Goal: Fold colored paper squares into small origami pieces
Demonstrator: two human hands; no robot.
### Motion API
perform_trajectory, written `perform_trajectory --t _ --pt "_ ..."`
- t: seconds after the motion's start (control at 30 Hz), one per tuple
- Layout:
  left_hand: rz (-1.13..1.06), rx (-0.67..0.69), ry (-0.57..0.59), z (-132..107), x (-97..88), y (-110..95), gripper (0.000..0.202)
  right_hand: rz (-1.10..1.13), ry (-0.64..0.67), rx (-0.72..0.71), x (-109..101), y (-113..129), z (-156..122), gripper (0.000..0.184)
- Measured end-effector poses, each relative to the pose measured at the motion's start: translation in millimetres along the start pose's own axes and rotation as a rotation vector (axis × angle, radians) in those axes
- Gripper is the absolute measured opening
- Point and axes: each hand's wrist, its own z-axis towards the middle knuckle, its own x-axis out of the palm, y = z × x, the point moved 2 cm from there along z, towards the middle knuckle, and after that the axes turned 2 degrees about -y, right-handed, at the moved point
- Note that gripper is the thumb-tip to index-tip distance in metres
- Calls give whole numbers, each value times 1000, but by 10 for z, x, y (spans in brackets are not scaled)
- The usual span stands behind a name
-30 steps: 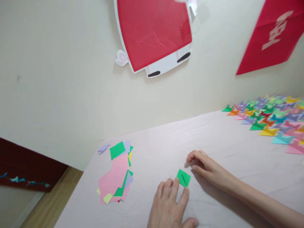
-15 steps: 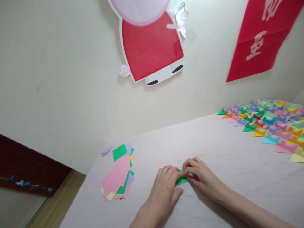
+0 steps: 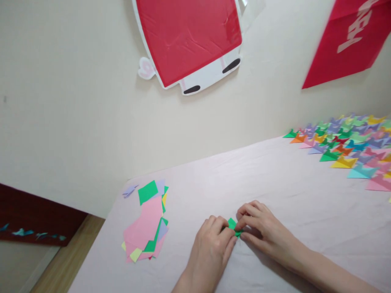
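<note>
A person's two bare hands meet over a counter [image 3: 198,185] spread with a pale, faintly wrinkled cloth. Between them, resting on the cloth, is a small folded piece of green paper [image 3: 232,223], largely hidden by the hands. The left hand [image 3: 210,244] closes its fingers on the paper's left side, apparently steadying it; the right hand [image 3: 262,224] has thumb and forefinger drawn narrow at the right side, seemingly pinching it for finer control. Well off to the left lies a loose, overlapping pile of flat paper sheets [image 3: 143,228], mostly pink and green, probably set there to leave working room. Beside it is a thin lilac folded paper bundle [image 3: 130,190]. At the far right, bright folded-paper figures [image 3: 343,162] (orange, yellow, turquoise and more) stand in close rows, perhaps so their raised tips aren't crushed.
</note>
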Motion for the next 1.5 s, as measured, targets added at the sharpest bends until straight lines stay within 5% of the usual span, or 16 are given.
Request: perform_trajectory --t 0.33,1.0,1.5 --pt "-199 -137 -160 20 40 82 18 -13 -3 79 42 -62 27 13" --pt "45 -233 -75 75 167 73 15 -151 -29 100 127 -23 63 14" --pt "33 -255 -100 74 188 77 15 -28 10 124 128 -53 50 17"
